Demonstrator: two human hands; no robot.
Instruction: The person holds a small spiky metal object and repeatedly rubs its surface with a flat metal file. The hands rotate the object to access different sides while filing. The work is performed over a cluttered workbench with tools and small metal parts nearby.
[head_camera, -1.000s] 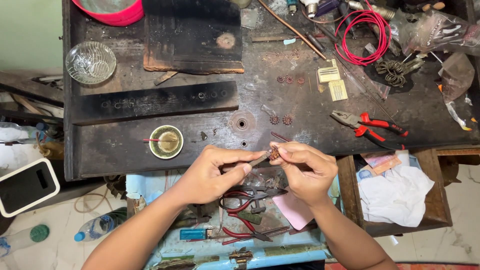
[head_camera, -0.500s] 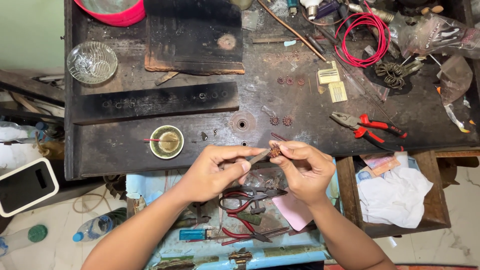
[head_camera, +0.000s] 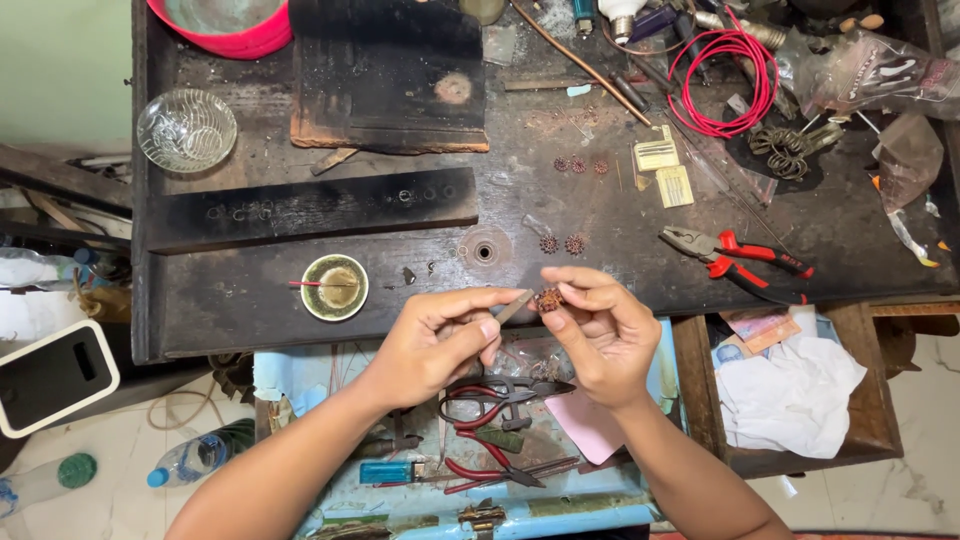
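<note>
The left hand (head_camera: 440, 335) is curled nearly closed, thumb and forefinger pinching a thin metal tool (head_camera: 514, 306) that slants up toward the right. Its tip meets a small spiky brown bead (head_camera: 549, 299), which the right hand (head_camera: 600, 330) grips between thumb and forefinger, the other fingers loosely folded (the bead is mostly hidden by the fingertips). Both hands hover just over the near edge of the dark workbench (head_camera: 300, 290), above an open drawer holding red-handled scissors (head_camera: 500, 392). Two similar beads (head_camera: 561, 243) lie on the bench just beyond the hands, and red-handled pliers (head_camera: 735, 255) rest to the right.
</note>
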